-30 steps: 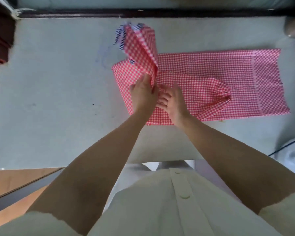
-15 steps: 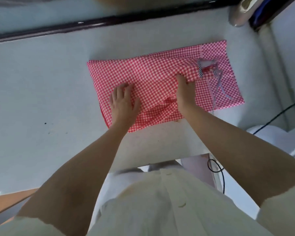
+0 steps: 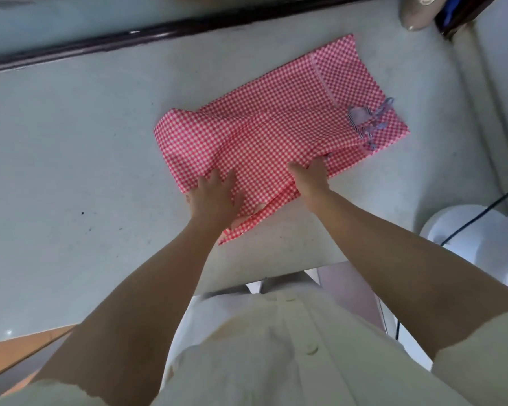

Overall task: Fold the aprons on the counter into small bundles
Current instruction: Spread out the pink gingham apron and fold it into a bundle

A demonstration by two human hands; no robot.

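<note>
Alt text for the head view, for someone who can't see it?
A person's left hand presses flat on a partly folded red-checked apron on a counter; the right hand touches its near fold. Striped ties lie at its right end.

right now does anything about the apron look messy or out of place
The striped ties lie in a loose tangle on the apron near its right end, and its layers by the left hand do not line up.

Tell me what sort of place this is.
Probably a home laundry or utility corner, though I can't be sure: a red gingham apron is being folded on a plain grey counter, and what looks like a white fan sits just off its right end.
</note>
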